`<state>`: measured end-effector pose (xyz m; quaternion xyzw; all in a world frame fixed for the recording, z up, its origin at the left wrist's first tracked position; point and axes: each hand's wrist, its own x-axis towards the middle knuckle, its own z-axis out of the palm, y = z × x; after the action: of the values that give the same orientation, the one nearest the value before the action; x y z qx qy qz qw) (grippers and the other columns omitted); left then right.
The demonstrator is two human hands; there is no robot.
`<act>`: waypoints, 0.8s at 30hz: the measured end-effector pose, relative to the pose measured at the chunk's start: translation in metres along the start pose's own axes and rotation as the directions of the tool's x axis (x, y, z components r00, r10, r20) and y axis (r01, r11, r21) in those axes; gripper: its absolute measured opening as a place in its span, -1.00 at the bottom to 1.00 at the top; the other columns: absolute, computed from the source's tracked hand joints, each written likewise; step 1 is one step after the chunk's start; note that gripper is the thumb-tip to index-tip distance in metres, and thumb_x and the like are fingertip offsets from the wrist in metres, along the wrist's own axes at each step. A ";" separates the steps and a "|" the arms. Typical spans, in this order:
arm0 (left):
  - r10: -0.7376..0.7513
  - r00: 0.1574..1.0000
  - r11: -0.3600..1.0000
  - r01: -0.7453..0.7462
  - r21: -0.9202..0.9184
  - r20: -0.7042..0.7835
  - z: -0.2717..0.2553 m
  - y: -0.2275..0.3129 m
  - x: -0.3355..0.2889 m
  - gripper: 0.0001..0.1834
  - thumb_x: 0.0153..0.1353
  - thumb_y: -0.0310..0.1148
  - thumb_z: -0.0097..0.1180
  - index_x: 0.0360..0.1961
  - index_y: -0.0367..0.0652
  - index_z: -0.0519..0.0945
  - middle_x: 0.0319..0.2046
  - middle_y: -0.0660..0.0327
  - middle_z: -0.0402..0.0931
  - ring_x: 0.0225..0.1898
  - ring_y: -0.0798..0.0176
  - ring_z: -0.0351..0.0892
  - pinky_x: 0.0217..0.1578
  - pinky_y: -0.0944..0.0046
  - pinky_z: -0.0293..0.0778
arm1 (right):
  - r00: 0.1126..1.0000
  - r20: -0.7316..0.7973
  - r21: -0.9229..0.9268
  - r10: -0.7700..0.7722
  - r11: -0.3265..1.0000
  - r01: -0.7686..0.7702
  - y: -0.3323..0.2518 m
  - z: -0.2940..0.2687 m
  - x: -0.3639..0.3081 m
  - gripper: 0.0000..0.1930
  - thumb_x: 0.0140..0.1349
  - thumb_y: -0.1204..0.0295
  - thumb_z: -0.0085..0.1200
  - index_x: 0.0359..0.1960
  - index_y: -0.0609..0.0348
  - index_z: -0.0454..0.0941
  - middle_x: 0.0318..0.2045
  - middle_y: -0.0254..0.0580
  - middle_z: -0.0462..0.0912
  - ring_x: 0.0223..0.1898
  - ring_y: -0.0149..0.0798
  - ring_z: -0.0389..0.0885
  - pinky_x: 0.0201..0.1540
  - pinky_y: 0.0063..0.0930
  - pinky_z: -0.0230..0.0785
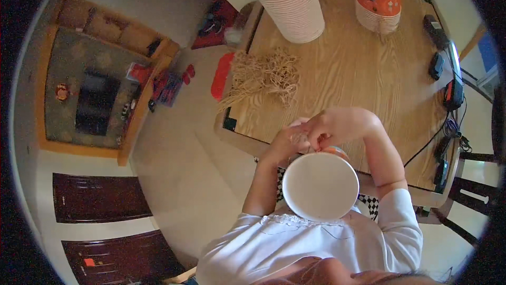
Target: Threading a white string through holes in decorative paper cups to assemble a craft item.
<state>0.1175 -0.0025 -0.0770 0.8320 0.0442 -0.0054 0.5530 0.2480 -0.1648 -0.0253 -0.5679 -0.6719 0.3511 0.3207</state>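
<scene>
Paper tub: round and white-faced, in front of the person's chest at the near edge of the table; a strip of orange printed side showed past its far rim. Whether base or mouth faced up, I could not tell.
Left hand: fingers drawn in beside the other hand, at the tub's far rim.
Right hand: bent inward, fingers narrowed and meeting the left; whether either hand pinched anything, I could not tell.
Twine heap: tan, tangled, near the table's left edge, strands trailing over it.
Tall stack: white nested tubs with reddish rim lines, beyond the twine.
Short stack: orange-banded, toward the far right.
Cables: dark, coiled along the right edge.
</scene>
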 end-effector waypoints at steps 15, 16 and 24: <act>-0.042 0.995 0.970 0.062 -0.234 0.088 0.008 -0.003 -0.014 -0.84 -0.03 -0.49 0.29 -0.37 -0.17 0.62 -0.29 0.27 0.60 -0.17 0.37 0.53 -0.08 0.30 0.41 | 0.991 -0.097 -0.025 -0.094 0.995 0.092 0.007 0.006 0.001 -0.89 -0.04 0.49 0.13 -0.42 0.13 0.53 -0.44 -0.18 0.56 -0.34 -0.12 0.55 -0.30 -0.30 0.39; -0.054 0.994 0.970 0.074 -0.233 0.092 0.008 -0.004 -0.013 -0.84 -0.03 -0.49 0.29 -0.37 -0.17 0.62 -0.31 0.27 0.59 -0.17 0.37 0.53 -0.08 0.31 0.40 | 0.998 -0.055 0.008 -0.013 1.000 0.014 0.004 0.003 -0.002 -0.90 -0.04 0.49 0.12 -0.43 0.13 0.53 -0.44 -0.19 0.56 -0.34 -0.12 0.55 -0.30 -0.30 0.39; -0.092 0.984 0.976 0.120 -0.182 0.154 0.013 -0.010 -0.008 -0.85 -0.03 -0.47 0.28 -0.37 -0.15 0.62 -0.33 0.26 0.58 -0.19 0.34 0.54 -0.09 0.30 0.41 | 0.996 -0.085 -0.045 -0.031 0.999 0.027 0.013 0.009 -0.009 -0.92 -0.05 0.45 0.12 -0.47 0.10 0.55 -0.44 -0.22 0.58 -0.35 -0.11 0.55 -0.30 -0.28 0.39</act>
<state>0.1091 -0.0107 -0.0905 0.7692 0.0488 -0.0912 0.6306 0.2485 -0.1728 -0.0412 -0.5795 -0.6732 0.3070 0.3417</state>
